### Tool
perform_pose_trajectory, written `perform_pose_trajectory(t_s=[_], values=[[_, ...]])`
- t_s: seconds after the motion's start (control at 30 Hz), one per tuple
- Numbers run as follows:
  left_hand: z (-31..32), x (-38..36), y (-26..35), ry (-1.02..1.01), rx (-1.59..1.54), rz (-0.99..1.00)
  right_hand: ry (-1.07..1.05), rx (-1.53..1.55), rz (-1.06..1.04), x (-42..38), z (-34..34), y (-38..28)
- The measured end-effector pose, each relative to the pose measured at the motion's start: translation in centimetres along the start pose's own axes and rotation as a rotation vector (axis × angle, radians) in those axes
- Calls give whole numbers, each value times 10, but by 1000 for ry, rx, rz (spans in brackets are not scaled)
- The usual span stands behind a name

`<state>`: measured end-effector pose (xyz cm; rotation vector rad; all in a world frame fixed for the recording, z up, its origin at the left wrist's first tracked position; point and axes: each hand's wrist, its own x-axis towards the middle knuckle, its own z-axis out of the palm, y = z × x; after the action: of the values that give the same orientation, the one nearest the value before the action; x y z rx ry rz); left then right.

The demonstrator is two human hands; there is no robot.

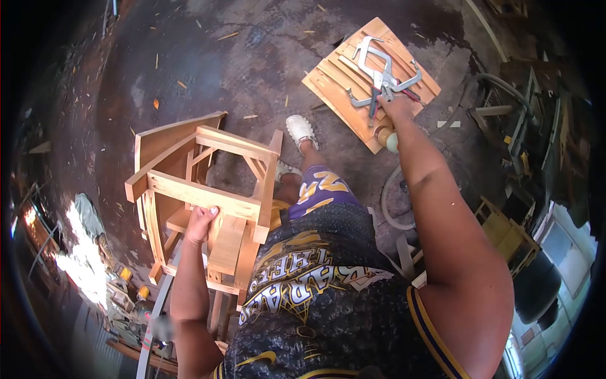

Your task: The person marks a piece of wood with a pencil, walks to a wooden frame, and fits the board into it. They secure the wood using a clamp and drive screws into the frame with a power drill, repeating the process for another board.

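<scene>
On the left, my left hand (202, 224) is closed round a rail of an unpainted wooden chair frame (202, 192), its thumb on the rail's face. The frame is tilted beside my legs. At the upper right, my right hand (396, 108) reaches down to a metal locking clamp (379, 72) and is closed at its handles; the fingers are partly hidden. Clamp jaws spread both ways, and red-and-dark handles lie by the hand. Beneath are wooden strips on a square wooden top (328, 79). A small amber container with a pale end (387, 138) sits beside my forearm.
Wood chips are scattered on the dark concrete floor (252, 69). A pale hose (392, 205) curls near my right side. Wooden pieces and clutter (524, 132) line the right edge. A long metal bar (154, 322) and more clutter lie at lower left.
</scene>
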<state>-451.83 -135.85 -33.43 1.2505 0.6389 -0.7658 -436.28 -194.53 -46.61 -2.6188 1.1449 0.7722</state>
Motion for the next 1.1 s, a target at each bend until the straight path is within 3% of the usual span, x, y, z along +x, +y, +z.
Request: perform_pose_trajectory(t_s=[0.03,0.2,0.27,0.33,0.4,0.5,0.6,0.67,0.7,0.77,0.8,0.87,0.9,1.03,1.1], values=[[0,-1,2,-15,-8,-23,-41,-13,141,-11,-7,-14],[-17,1,-11,-18,20,-116,-106,-66,181,16,41,-26],[-57,11,-50,-40,102,-196,-65,-101,97,26,47,-18],[-57,7,-45,-73,56,-165,2,-181,7,25,41,-14],[-28,6,-24,-106,-29,-72,107,-288,-86,13,25,-15],[-3,-3,-3,-63,-33,40,145,-282,-57,-2,7,-15],[-2,-5,5,-45,18,-63,195,-250,-129,-30,-23,-12],[-6,9,-12,-122,-156,-29,-107,-1,-378,-22,-35,6],[-2,8,-9,-121,-175,-7,-89,-12,-398,-39,-53,5],[4,3,2,-130,-207,17,-337,51,-591,-105,-100,-22],[3,3,2,-143,-210,6,-320,36,-604,-134,-123,-40],[-3,12,-6,-194,-274,31,-587,-114,-759,-195,-169,-82],[-4,15,-11,-243,-322,34,-569,-133,-770,-228,-188,-104],[-2,18,-12,-288,-272,145,-746,-706,-1008,-342,-226,-199],[-2,13,-6,-292,-275,167,-758,-839,-977,-390,-227,-234]])
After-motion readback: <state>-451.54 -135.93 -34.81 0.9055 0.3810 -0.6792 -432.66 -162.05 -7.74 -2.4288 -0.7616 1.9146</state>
